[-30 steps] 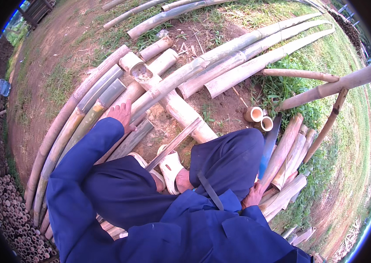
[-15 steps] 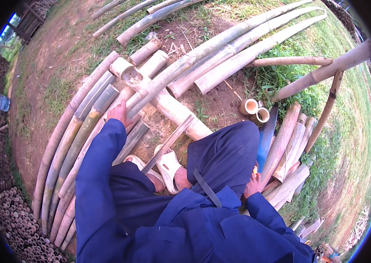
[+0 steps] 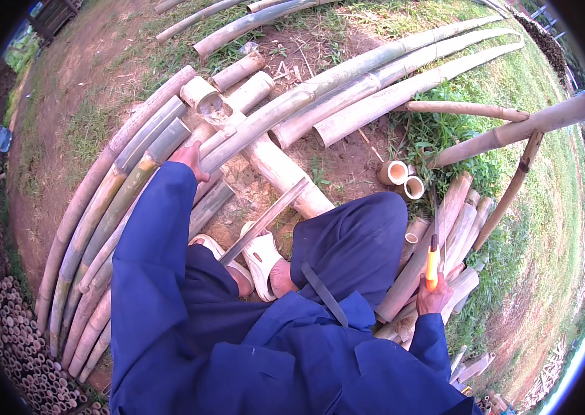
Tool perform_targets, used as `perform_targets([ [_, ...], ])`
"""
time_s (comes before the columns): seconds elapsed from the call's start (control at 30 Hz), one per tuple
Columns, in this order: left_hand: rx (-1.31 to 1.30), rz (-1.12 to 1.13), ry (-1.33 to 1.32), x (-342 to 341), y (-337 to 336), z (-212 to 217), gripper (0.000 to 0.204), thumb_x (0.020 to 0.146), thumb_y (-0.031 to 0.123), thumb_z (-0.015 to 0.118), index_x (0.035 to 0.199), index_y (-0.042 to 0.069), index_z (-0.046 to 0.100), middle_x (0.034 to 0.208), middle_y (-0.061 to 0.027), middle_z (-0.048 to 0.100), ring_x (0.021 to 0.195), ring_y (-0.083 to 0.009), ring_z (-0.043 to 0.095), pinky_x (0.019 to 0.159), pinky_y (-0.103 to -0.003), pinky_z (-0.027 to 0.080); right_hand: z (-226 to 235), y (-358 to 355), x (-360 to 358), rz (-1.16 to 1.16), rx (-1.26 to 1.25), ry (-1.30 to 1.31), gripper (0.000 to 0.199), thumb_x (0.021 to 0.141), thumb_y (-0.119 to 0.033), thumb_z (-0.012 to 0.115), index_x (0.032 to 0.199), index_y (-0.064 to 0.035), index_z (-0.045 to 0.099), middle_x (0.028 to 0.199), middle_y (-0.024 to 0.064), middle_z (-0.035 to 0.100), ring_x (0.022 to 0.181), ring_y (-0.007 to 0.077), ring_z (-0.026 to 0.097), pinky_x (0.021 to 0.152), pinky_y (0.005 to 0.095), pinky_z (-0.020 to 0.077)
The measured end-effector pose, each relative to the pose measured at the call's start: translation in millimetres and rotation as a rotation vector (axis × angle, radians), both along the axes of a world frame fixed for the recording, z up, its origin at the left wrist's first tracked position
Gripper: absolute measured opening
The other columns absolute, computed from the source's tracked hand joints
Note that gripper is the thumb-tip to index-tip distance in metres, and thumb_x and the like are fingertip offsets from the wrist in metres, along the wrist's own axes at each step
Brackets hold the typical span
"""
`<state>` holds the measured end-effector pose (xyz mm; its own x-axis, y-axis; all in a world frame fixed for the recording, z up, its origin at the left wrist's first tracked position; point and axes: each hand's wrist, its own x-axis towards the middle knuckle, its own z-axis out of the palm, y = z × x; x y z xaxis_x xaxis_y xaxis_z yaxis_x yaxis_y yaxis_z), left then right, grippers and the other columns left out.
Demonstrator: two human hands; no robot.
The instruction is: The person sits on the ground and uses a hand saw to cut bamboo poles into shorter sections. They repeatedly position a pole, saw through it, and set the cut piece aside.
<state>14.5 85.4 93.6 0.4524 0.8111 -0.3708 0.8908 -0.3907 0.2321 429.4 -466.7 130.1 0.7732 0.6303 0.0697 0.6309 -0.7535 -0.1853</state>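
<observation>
At the near end of a long bamboo pole (image 3: 271, 116), my left hand (image 3: 192, 159) is closed around the pole's end. The pole rests across a thick pale log (image 3: 284, 178) and slants away to the far right. Out by my right knee, my right hand (image 3: 434, 297) grips a handsaw (image 3: 432, 264) by its orange-yellow handle. The saw points away from me, its blade seen nearly edge-on and hard to make out. Beside the pole, a hollowed bamboo piece (image 3: 213, 108) lies on the log.
Several bamboo poles (image 3: 116, 176) lie along the left. Cut lengths (image 3: 437, 238) are piled under the saw, near two short bamboo cups (image 3: 394, 173). A bamboo frame (image 3: 513, 135) stands at the right. A flat strip (image 3: 265, 220) leans by my sandals (image 3: 262, 259).
My right hand has moved right, away from my knee, with the saw. The blade has turned from its blue flat side to edge-on. My left hand stays at the pole's end.
</observation>
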Motion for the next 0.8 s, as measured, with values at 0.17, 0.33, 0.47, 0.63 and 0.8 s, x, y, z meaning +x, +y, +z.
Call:
perform_targets([
  [0.17, 0.093, -0.024, 0.005, 2.5, -10.5, -2.3, 0.087, 0.062, 0.03, 0.094, 0.132, 0.0, 0.05, 0.105, -0.0288, 0.07, 0.106, -0.0462, 0.067, 0.094, -0.05, 0.053, 54.9, 1.5, -60.3, -0.19, 0.749, 0.304, 0.024, 0.092, -0.016, 0.076, 0.097, 0.0037, 0.064, 0.09, 0.0121, 0.068, 0.104, 0.024, 0.068, 0.092, 0.0448, 0.0538],
  [0.33, 0.134, -0.012, 0.031, 6.5, -17.1, -0.4, 0.086, 0.064, 0.033, 0.092, 0.132, 0.003, 0.048, 0.106, -0.026, 0.07, 0.104, -0.045, 0.067, 0.092, -0.051, 0.053, 84.5, 8.5, -76.9, 0.377, 0.78, 0.465, 0.019, 0.092, -0.01, 0.073, 0.097, 0.0052, 0.063, 0.088, 0.0113, 0.066, 0.107, 0.0279, 0.068, 0.099, 0.0443, 0.0524],
  [0.47, 0.194, 0.03, -0.001, 7.0, -23.7, -4.9, 0.08, 0.069, 0.044, 0.087, 0.128, 0.005, 0.048, 0.109, -0.0227, 0.071, 0.103, -0.0436, 0.068, 0.091, -0.05, 0.053, 104.3, 107.2, -99.9, 0.179, 0.92, 0.913, 0.02, 0.096, -0.014, 0.07, 0.103, 0.0042, 0.064, 0.078, 0.0086, 0.065, 0.068, 0.0165, 0.065, 0.068, 0.0308, 0.0551],
  [0.63, 0.229, 0.026, -0.024, 4.2, -20.2, -18.6, 0.076, 0.073, 0.052, 0.081, 0.125, 0.006, 0.048, 0.108, -0.024, 0.071, 0.101, -0.0442, 0.069, 0.089, -0.051, 0.055, 74.1, 190.7, -126.6, 0.301, 0.752, 1.052, 0.025, 0.095, -0.012, 0.075, 0.112, 0.0036, 0.066, 0.081, 0.001, 0.064, 0.071, 0.0075, 0.059, 0.064, 0.0226, 0.0492],
  [0.8, 0.179, 0.006, 0.007, 4.6, -21.4, -9.4, 0.074, 0.076, 0.051, 0.08, 0.124, 0.005, 0.049, 0.105, -0.0257, 0.072, 0.098, -0.0448, 0.069, 0.088, -0.051, 0.055, 31.9, 238.3, -145.9, 0.422, 0.738, 1.159, 0.024, 0.093, -0.004, 0.075, 0.115, 0.0037, 0.069, 0.101, 0.0052, 0.074, 0.088, 0.0092, 0.065, 0.079, 0.024, 0.052],
])
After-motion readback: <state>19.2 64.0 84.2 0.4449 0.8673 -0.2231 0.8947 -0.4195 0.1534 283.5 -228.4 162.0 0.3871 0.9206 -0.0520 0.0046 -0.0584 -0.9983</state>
